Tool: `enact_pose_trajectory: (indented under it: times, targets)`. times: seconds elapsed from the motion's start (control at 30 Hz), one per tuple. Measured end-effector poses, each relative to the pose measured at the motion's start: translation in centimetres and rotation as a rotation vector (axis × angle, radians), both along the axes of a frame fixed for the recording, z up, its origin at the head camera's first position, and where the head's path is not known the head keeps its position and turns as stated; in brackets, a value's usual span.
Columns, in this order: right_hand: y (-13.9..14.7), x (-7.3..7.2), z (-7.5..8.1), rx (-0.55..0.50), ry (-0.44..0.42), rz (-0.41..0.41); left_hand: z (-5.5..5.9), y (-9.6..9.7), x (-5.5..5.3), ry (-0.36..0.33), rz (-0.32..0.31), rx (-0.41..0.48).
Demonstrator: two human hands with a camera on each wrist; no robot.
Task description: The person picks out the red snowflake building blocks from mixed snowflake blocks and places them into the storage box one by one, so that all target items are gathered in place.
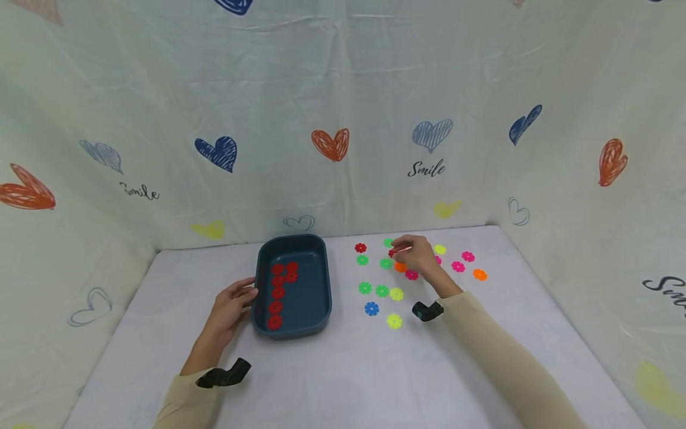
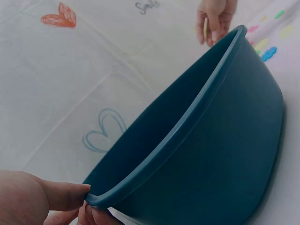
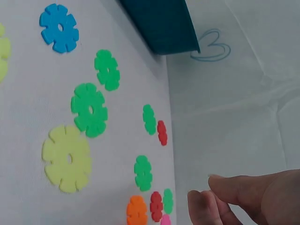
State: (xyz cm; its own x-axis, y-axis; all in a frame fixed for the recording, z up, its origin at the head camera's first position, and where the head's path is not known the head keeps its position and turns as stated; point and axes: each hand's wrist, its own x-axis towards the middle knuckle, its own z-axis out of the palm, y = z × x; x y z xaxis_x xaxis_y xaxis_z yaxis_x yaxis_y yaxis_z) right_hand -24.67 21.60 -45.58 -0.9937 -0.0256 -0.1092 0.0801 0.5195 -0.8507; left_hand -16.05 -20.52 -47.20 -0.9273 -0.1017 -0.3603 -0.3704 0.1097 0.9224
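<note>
A deep teal-blue plastic tray (image 1: 300,244) stands left of the table's middle, with several red notched discs (image 1: 275,307) lying in it. My left hand (image 1: 231,308) pinches its left rim; the left wrist view shows the thumb (image 2: 65,194) above the rim and fingers below. Over the loose discs at the back right, my right hand (image 1: 415,253) hovers with fingers loosely bent and nothing seen between them. Beneath its fingertips a red disc (image 3: 156,206) lies on the table, near an orange disc (image 3: 137,211) and a green disc (image 3: 143,173).
More loose discs lie right of the tray: a blue disc (image 1: 371,308), several green, yellow and pink ones, an orange disc (image 1: 480,274) farthest right, and another red disc (image 1: 361,248) at the back. A white curtain (image 1: 375,119) printed with hearts encloses the white table (image 1: 343,381).
</note>
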Motion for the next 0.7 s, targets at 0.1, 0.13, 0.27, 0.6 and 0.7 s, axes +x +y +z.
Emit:
enact_pose_trajectory:
  times: [0.1,0.13,0.27,0.6,0.7]
  targets:
    - [0.7,-0.4,-0.3,0.016,-0.018,-0.026,0.0,0.0,0.1,0.0,0.0,0.002]
    - [0.9,-0.5,-0.4,0.02,-0.025,-0.035,0.0,0.0,0.1,-0.001,0.001,0.002]
    - [1.6,-1.0,-0.9,0.031,-0.056,-0.06,0.0,0.0,0.1,-0.001,0.004,0.005]
    - [2.2,-1.7,-2.1,0.058,-0.074,-0.097,-0.1,0.1,-0.1,-0.004,0.019,0.001]
    - [2.1,-2.0,-2.4,0.065,-0.079,-0.095,-0.1,0.1,-0.1,-0.003,0.021,-0.004]
